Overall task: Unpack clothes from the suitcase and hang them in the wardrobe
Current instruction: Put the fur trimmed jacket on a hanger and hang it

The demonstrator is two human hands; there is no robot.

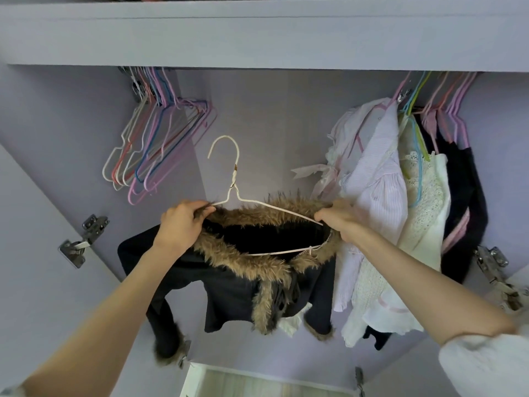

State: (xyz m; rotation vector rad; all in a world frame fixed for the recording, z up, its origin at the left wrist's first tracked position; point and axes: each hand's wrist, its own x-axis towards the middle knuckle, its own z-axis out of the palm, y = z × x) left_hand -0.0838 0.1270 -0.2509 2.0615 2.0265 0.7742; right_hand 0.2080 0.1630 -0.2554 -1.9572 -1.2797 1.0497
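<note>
Nearest the camera, two bare forearms reached up into the lilac wardrobe (257, 116), the right one emerging from a pushed-back white sleeve (486, 365). Between them hung a dark jacket (229, 293) with a brown fur collar (243, 259) and fur cuffs, its sleeves dangling below the collar. The left hand (180, 222) had its fingers curled closed over the left end of the collar, pinching fur and the left shoulder of a white wire hanger (234, 179) together. The right hand (340, 219) was pressed closed on the right end of the collar, gripping the fur along with the hanger's right shoulder. The hanger sat inside the jacket's neck opening, its lower bar crossing the dark lining, and its hook stood upright above the collar, free of any rail. Left of the hook and farther back, a bunch of empty wire hangers (154, 144) in white, pink, purple and blue hung tilted from the rail. Right of the jacket, touching the right hand, hung pale pink and white lacy garments (378, 173), and beyond them dark clothes (463, 207). Above everything ran the wardrobe's upper shelf (257, 35). Metal door hinges (83, 239) showed at both sides.
</note>
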